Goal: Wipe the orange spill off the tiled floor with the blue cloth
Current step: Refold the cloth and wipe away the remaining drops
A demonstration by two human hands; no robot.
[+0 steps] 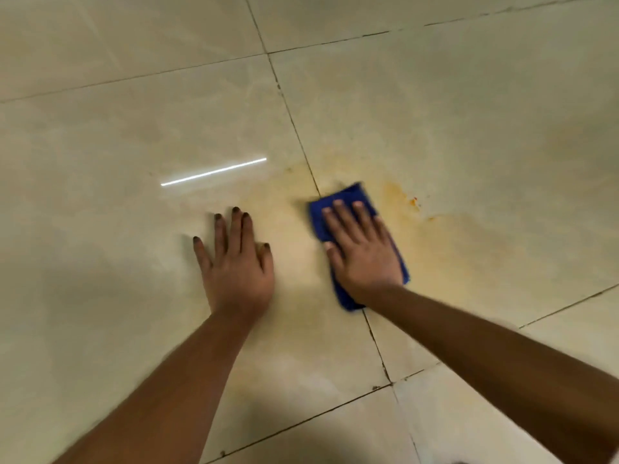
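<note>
A folded blue cloth [348,197] lies on the cream tiled floor [435,95], straddling a grout line. My right hand [363,249] presses flat on top of it, fingers stretched out, covering most of it. The orange spill [465,249] is a pale smear spreading right of the cloth, with darker orange specks [413,202] near its upper edge; a fainter yellow film [291,212] runs left between my hands. My left hand [236,262] rests flat on the bare tile left of the cloth, fingers spread, holding nothing.
Dark grout lines [288,108] cross the floor between large glossy tiles. A bright reflection of a strip light [214,172] shows on the tile beyond my left hand. No other objects are in view.
</note>
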